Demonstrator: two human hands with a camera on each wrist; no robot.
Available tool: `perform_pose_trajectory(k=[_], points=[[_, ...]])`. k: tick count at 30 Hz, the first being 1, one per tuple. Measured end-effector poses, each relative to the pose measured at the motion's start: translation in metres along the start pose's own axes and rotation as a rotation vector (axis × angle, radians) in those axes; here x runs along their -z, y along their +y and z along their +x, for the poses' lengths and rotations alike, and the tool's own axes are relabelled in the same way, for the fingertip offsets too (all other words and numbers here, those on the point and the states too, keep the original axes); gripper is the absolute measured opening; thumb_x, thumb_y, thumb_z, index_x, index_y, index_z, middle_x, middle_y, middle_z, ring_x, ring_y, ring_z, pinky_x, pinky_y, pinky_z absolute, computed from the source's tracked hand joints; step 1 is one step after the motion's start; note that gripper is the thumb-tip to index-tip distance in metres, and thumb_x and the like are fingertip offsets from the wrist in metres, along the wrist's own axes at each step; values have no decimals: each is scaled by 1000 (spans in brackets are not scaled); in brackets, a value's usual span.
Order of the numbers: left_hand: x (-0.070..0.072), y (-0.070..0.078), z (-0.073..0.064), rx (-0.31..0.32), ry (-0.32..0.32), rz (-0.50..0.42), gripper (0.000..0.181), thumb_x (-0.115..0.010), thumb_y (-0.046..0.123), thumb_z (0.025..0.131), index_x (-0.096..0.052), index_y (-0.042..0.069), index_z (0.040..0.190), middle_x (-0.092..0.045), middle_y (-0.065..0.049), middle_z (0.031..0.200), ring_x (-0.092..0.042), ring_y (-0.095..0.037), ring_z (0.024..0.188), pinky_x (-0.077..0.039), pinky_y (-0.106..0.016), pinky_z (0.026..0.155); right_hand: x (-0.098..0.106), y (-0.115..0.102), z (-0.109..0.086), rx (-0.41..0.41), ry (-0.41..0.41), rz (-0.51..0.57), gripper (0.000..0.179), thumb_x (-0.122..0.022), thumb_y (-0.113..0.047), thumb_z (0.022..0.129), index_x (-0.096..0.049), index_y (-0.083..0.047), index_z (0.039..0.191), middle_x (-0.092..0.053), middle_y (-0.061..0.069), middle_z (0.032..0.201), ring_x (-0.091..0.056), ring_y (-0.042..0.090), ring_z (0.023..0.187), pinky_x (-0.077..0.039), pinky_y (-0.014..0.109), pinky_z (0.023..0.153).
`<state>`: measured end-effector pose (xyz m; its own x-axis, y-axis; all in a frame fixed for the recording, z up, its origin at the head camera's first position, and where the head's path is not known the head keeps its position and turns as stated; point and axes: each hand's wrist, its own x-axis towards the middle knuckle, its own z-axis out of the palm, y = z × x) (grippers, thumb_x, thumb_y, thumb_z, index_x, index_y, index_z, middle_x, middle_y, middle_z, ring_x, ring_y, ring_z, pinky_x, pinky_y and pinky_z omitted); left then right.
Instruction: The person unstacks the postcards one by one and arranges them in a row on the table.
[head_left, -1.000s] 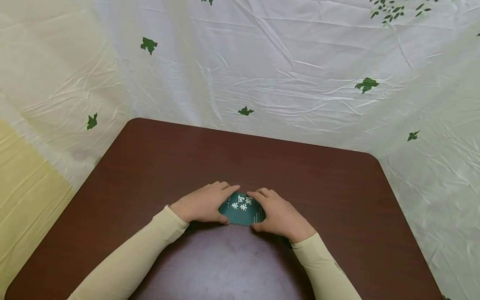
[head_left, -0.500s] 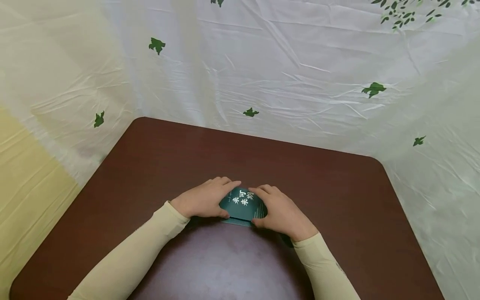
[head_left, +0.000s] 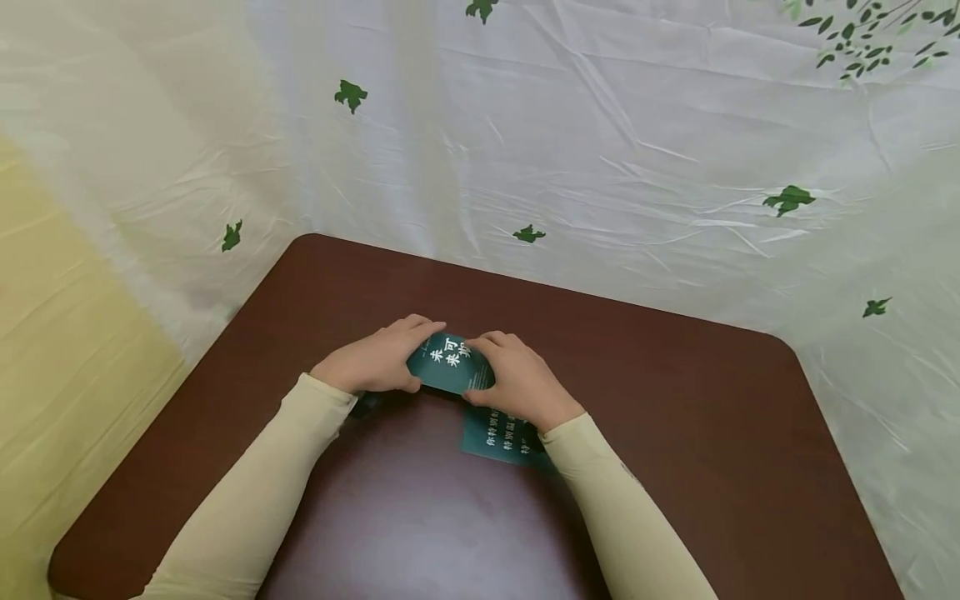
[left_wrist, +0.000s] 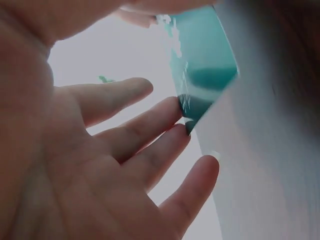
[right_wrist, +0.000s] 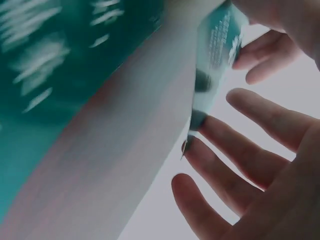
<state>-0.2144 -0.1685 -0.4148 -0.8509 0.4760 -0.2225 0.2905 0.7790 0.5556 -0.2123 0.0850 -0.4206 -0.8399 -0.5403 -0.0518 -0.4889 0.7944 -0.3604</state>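
Note:
Between my two hands is a glossy teal card with white Chinese characters, raised off the table and tilted. My left hand pinches its left end between thumb and fingers, and my right hand does the same at its right end. In both wrist views, fingertips touch the card's edge. A second teal card, printed with lines of pale characters, lies on the table partly under my right hand and wrist. Something dark teal shows below my left wrist, mostly covered.
The dark brown table has rounded corners. Behind it and on both sides hangs a pale, wrinkled cloth with green leaf prints, yellow at the left. A shiny reflection lies on the near tabletop.
Both hands have lifted the card and moved it left and away from me. The second card under it has come into view. The head view has turned slightly left.

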Motion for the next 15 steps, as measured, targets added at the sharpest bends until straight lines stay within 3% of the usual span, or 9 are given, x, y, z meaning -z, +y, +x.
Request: perform_pose_trajectory(k=[9,15], points=[[20,-57,-6,118,36,-119,99,-76,3,86,-26,8,172,-27,-12,175,-44,-35,145,-50,-48,111,-21,-34,71,47,-31,-47,72,-86,-45,90,-63,-13,150,-62,9,152,-59,31,138,-53,51,113],[26,-78,-11,147,20,-138,97,-74,2,87,-26,6,171,-27,-13,175,-46,-35,140,-48,-48,109,-32,-47,93,29,-70,-45,70,-85,-44,91,-63,-14,150,-63,9,151,-60,30,135,-55,49,112]])
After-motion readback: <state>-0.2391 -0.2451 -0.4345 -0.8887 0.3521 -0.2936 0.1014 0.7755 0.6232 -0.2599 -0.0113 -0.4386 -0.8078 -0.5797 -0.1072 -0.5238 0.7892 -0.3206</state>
